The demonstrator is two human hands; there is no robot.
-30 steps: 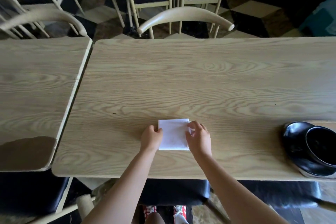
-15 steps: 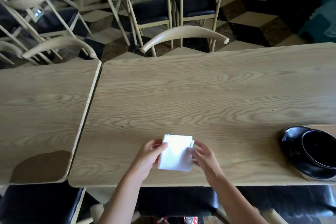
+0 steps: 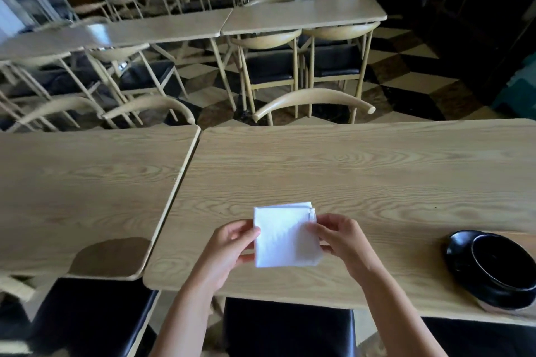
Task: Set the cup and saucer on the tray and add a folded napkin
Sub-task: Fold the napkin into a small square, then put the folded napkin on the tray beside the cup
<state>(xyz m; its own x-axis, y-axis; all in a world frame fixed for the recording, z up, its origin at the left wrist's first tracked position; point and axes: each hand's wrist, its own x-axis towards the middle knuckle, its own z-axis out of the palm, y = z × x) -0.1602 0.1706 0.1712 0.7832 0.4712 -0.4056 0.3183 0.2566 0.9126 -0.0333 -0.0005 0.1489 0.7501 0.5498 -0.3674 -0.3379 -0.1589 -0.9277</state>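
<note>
The folded napkin (image 3: pixel 285 236) is held between both hands near the middle of the table's (image 3: pixel 362 171) near edge; whether it is clear of the surface or touching it cannot be told. The left hand (image 3: pixel 229 246) pinches its left edge, thumb on top; the right hand (image 3: pixel 338 236) pinches its right edge with fingertips curled over the fold. The black cup (image 3: pixel 504 264) sits in the black saucer (image 3: pixel 458 252) close to the near right corner of the table, well apart from the napkin; a pale rim beneath the saucer may be the tray, but too little of it shows to say so.

Risks, in my judgement:

- The fold is loose at the far right corner (a layer stands slightly proud there); a slack pinch or a one-handed carry could let the napkin spring open, and it would then need refolding;
- The cup and saucer stand close to the near edge of the table, and the saucer appears to reach or overhang it; a forearm or sleeve swung rightward with the napkin could knock them off;
- The cup rests loose in the saucer; a bump when the napkin is laid beside it could tip or slide it;
- The destination lies at the margin of view, so the napkin could be set down partly off its support and slip to the floor.
</note>
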